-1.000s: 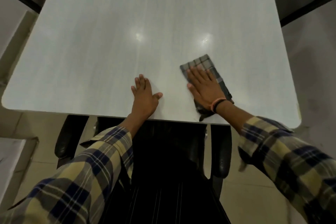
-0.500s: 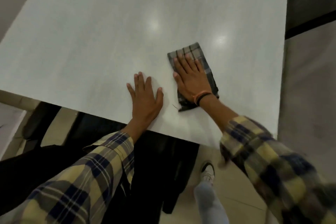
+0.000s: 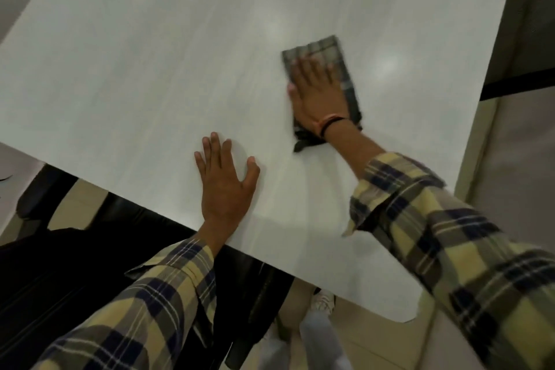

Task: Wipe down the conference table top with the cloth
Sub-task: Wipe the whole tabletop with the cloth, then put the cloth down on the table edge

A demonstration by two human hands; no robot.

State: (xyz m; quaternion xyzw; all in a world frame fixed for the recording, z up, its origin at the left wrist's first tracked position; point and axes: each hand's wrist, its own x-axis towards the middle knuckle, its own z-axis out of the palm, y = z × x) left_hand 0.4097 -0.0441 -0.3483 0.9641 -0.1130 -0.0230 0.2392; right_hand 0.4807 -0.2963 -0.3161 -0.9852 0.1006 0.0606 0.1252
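The pale grey conference table top [image 3: 150, 54] fills most of the head view. A folded dark checked cloth [image 3: 333, 52] lies on it right of centre. My right hand [image 3: 319, 93] presses flat on the cloth with straight fingers, covering its middle; an orange and a black band sit on the wrist. My left hand [image 3: 223, 179] rests flat on the bare table near the front edge, fingers spread, a short way left of and nearer than the cloth.
A black office chair [image 3: 60, 249] stands under the table's front edge at the lower left. A shoe [image 3: 324, 300] and trouser leg show on the tiled floor below the edge. The table's right edge runs beside a grey floor strip [image 3: 516, 159].
My right hand has slid the cloth forward, away from the front edge. My left hand stays flat on the table. The view has tilted and shifted to the right.
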